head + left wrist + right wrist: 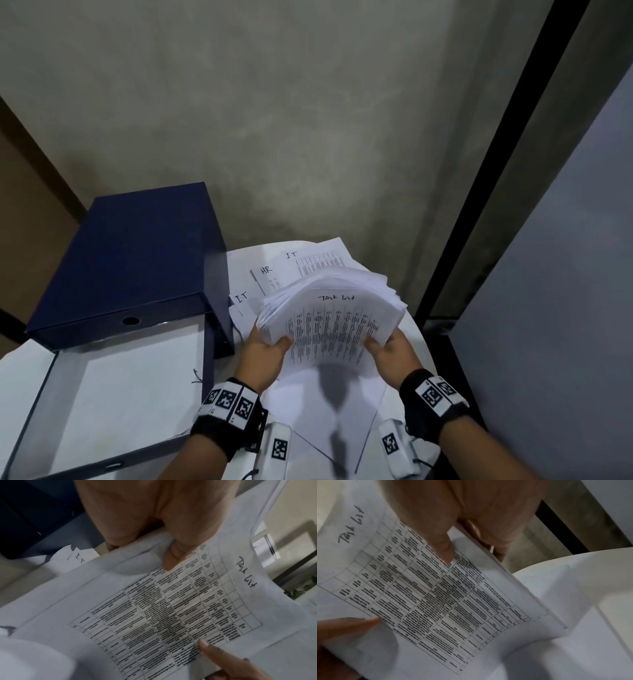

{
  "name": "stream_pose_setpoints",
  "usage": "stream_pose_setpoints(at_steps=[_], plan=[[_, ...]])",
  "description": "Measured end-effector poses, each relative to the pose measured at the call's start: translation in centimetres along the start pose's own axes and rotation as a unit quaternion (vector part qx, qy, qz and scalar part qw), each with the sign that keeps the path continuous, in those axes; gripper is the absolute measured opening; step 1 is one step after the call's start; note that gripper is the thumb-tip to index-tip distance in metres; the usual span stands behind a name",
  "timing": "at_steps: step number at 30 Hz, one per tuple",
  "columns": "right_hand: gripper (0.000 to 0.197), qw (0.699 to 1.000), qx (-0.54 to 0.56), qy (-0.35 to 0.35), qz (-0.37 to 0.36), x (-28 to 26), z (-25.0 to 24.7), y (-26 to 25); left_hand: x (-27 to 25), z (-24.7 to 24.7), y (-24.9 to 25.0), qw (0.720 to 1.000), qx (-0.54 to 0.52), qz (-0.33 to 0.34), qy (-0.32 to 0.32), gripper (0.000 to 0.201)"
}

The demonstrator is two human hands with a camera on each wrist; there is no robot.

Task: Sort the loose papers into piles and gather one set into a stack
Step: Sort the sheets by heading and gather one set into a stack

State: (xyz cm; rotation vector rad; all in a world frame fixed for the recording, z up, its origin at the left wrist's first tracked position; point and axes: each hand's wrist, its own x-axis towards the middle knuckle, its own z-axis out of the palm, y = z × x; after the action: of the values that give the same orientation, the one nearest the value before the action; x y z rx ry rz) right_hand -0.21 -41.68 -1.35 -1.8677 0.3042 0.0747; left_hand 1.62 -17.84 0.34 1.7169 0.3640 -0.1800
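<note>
A white counter (416, 334) stands against a grey wall. An open dark-blue box file (133, 260) lies left, holding white paper. Both hands, left hand (265, 353) and right hand (390, 349), grip a fanned paper stack (329, 308) above loose sheets (274, 270), its long axis running left to right, headed "Task List".

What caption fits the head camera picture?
Both hands, left and right, hold a paper stack marked "Task List".
</note>
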Motion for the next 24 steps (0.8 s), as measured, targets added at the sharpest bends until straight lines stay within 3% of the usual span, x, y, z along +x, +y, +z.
stream_pose_setpoints(at_steps=[4,8,12,15,18,21,24], plan=[[0.017,0.998,0.017,0.056,-0.019,-0.4,-1.0,-0.4,-0.5,0.5,0.8,0.999,-0.004,0.045,-0.014,0.042],[0.024,0.994,0.078,0.071,0.001,-0.8,-4.0,1.5,-0.1,0.8,-0.1,0.993,0.031,0.097,-0.052,0.038],[0.026,0.974,0.115,0.142,0.13,-1.6,-7.2,7.1,1.7,1.3,-5.0,0.983,0.177,0.026,-0.04,0.03],[0.023,0.952,0.085,0.176,0.236,-2.1,-8.6,12.2,2.7,1.4,-8.3,0.937,0.343,-0.029,-0.065,0.048],[0.034,0.934,0.058,0.184,0.3,-2.1,-9.5,16.6,2.6,1.7,-9.3,0.886,0.449,-0.062,-0.098,0.064],[0.038,0.926,0.019,0.181,0.33,-2.4,-9.6,18.0,2.4,2.5,-9.1,0.864,0.485,-0.075,-0.109,0.069],[0.033,0.926,0.017,0.171,0.335,-2.6,-9.3,17.3,2.6,3.1,-8.8,0.875,0.451,-0.09,-0.15,0.066]])
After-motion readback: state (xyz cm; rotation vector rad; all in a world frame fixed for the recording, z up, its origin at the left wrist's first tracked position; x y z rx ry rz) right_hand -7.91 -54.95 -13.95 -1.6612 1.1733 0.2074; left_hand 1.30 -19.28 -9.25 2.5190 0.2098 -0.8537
